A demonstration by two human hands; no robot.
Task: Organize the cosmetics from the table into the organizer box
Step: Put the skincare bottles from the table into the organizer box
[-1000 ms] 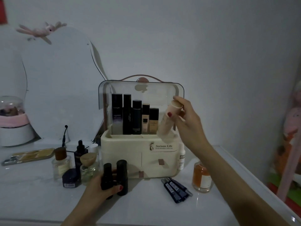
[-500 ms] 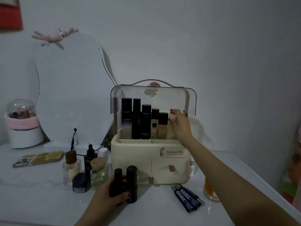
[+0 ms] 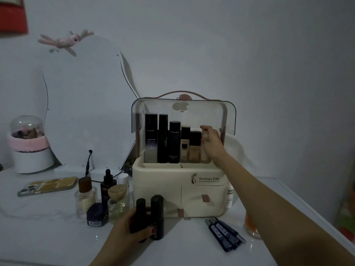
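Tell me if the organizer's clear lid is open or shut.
Open: the clear lid is swung up above the organizer box, leaving the bottle row uncovered.

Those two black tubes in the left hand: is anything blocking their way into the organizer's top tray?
Partly. The back row is taken by bottles, and the right hand sits at its right end on a beige bottle. The front compartments look free, and the lid is raised, so the two black tubes in the left hand have a visible route there.

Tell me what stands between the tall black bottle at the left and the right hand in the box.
Four bottles, seen in the head view.
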